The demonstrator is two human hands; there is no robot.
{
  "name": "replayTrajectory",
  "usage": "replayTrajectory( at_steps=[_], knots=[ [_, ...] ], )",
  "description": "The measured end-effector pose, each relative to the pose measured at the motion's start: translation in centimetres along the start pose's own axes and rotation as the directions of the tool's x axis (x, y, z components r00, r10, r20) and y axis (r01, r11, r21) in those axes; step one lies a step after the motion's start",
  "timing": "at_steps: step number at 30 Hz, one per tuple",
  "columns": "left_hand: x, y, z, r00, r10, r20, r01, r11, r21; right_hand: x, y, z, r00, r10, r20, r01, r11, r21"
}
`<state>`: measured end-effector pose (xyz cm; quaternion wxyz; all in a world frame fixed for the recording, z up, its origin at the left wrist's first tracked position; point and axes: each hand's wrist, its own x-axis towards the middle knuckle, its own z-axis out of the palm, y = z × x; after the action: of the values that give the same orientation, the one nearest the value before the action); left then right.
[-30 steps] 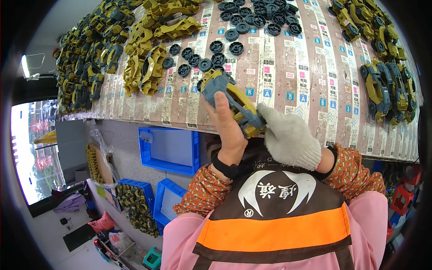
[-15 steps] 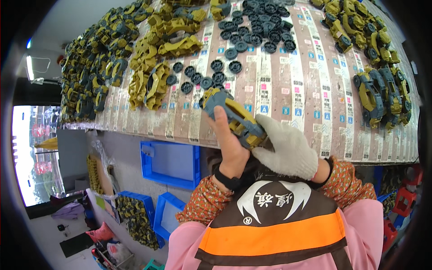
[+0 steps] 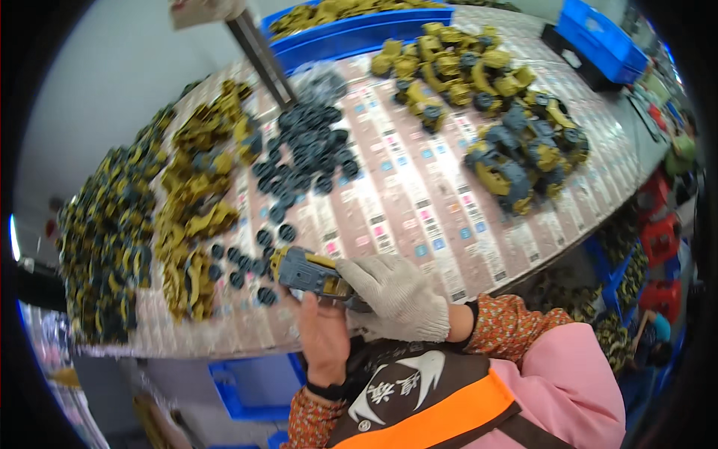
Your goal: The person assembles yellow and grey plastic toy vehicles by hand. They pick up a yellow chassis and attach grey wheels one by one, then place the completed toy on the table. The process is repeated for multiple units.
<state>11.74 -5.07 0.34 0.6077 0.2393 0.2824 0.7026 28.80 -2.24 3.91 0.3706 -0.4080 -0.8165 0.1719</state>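
Observation:
A toy car body (image 3: 310, 273) in dark grey and mustard yellow is held over the near part of the table. My right hand (image 3: 396, 295), in a white knit glove, is closed around its right end. Just below the car is my bare left hand (image 3: 324, 340), its fingers stretched up against the car's near side; the fingertips are partly hidden and blurred. Beyond the car lie several loose dark wheels (image 3: 243, 262), with a larger wheel heap (image 3: 310, 146) farther back. Yellow car shells (image 3: 191, 217) lie in a row to the left.
Grey-and-yellow car bodies are piled at the far left (image 3: 112, 224) and right (image 3: 527, 153). A metal post (image 3: 258, 56) rises beside a blue bin (image 3: 359, 34) of yellow parts. Below the near table edge is a blue crate (image 3: 254, 385); red stools (image 3: 658, 243) stand at right.
The view has swung to the right, bringing the back bin and post into sight. My left thumb has come off the car's top; my right hand still holds the car.

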Motion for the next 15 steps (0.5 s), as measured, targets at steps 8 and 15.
replayTrajectory(
  at_steps=[8,15],
  knots=[
    [-0.3,2.2,-5.3,0.996,-0.082,-0.041,0.091,0.853,0.514,-3.3,6.8,-9.8,0.87,0.353,-0.344,-0.335,0.935,0.112],
    [-0.9,3.8,-10.4,0.963,0.09,-0.253,0.082,0.798,0.597,-4.2,12.4,-23.9,0.624,0.216,-0.751,-0.579,0.773,-0.259]
  ],
)
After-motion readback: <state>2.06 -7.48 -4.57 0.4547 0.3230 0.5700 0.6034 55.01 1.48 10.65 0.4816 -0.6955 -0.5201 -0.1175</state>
